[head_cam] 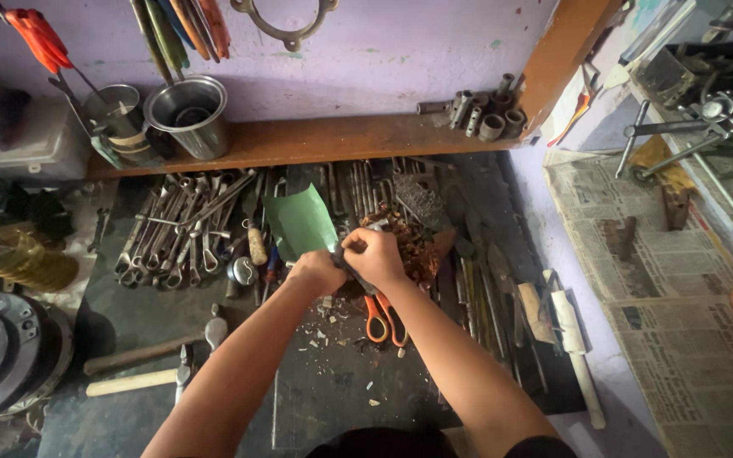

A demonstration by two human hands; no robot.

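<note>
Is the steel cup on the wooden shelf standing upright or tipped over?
Upright. The shiny steel cup stands on its base on the brown wooden shelf, its open mouth facing up. Its contents are too dark to tell.

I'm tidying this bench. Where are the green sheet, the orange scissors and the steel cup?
green sheet (300,222), head view, middle of its face
orange scissors (385,319), head view, handle loops
steel cup (188,114), head view, front wall

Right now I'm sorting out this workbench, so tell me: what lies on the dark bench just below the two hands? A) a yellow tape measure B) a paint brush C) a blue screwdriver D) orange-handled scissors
D: orange-handled scissors lie on the bench just below the left hand and the right hand, which are closed together beside a green sheet.
</note>
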